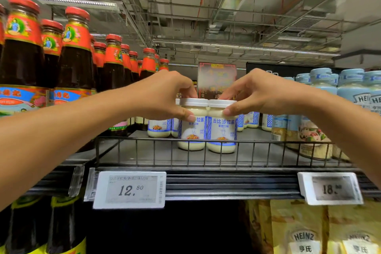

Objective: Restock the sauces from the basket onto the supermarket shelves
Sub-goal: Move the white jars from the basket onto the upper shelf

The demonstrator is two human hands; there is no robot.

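On the grey shelf, behind its wire rail, red-capped sauce bottles stand at the left. The left hand grips the left jar by its white lid, and the right hand grips the right jar likewise. The jars touch, upright. A price tag hangs below.

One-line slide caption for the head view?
Left hand grips the left salad dressing jar, right hand the right jar, side by side on the wire-fronted shelf.
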